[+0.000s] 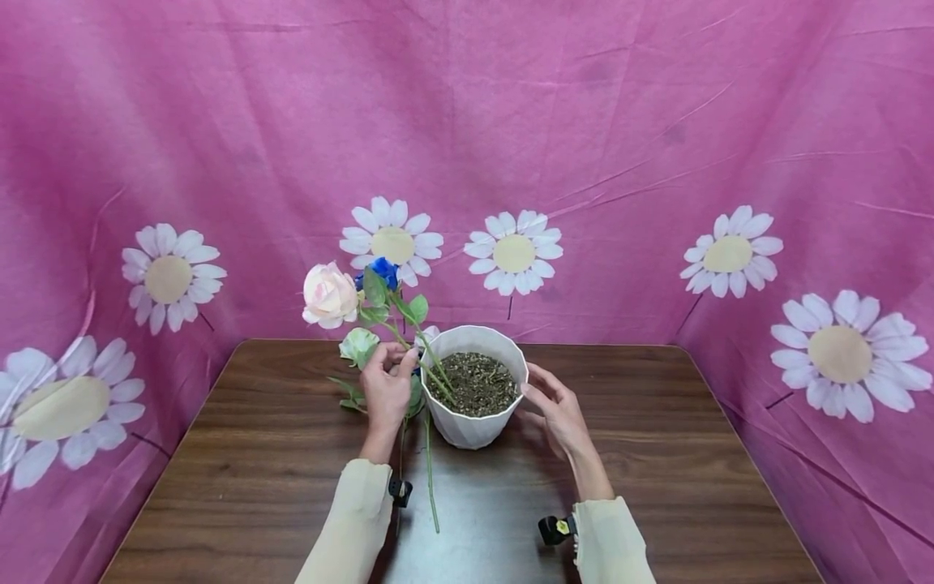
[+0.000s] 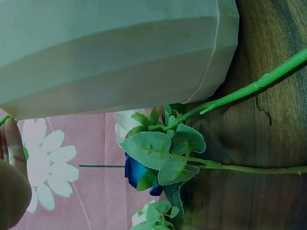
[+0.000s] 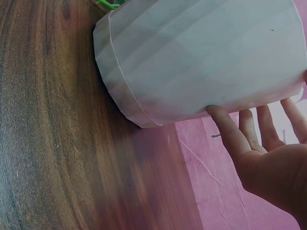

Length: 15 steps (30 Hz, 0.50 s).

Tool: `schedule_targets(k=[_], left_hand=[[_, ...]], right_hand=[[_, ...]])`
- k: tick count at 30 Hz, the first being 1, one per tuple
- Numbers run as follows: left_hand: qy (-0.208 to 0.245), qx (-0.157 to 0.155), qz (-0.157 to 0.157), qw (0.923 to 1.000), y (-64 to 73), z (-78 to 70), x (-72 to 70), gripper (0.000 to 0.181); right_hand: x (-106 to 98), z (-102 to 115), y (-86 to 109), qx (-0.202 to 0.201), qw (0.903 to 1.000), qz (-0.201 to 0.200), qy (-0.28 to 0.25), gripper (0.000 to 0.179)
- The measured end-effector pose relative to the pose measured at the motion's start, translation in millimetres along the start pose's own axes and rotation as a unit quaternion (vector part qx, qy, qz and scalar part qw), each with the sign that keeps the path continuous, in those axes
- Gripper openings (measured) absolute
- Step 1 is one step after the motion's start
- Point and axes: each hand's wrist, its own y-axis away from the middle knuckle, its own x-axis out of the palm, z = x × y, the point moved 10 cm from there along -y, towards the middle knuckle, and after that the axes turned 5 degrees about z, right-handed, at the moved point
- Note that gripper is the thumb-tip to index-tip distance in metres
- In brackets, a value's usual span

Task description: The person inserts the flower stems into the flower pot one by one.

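A white faceted flowerpot [image 1: 474,430] filled with dark soil [image 1: 477,381] stands on the table. Two stems lean out of it to the left, topped by a pale pink rose [image 1: 330,296] and a blue rose [image 1: 381,274]. My left hand [image 1: 387,385] pinches a stem at the pot's left rim; in the left wrist view, green shows at its fingertips [image 2: 13,139]. At the pot's right side, my right hand [image 1: 558,410] touches the wall with spread fingers [image 3: 230,132].
More artificial roses lie left of and behind the pot, including a pale green one [image 1: 357,346] and another blue one [image 2: 139,173]. A loose stem [image 1: 432,478] stretches toward the front of the wooden table [image 1: 657,454]. A pink daisy-print cloth [image 1: 620,162] surrounds the table.
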Motion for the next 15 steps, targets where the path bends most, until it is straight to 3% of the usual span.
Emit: schedule_targets(k=[5, 15], left_hand=[[0.028, -0.018, 0.005, 0.9994, -6.2, 29.3, -0.7, 0.014], [0.057, -0.045, 0.004, 0.9974, -3.2, 43.7, -9.2, 0.016]], right_hand=[[-0.7, 1.7, -0.1, -0.004, 1.0, -0.001, 0.004, 0.052], [-0.3, 2.3, 1.3, -0.004, 1.0, 0.004, 0.002, 0.052]])
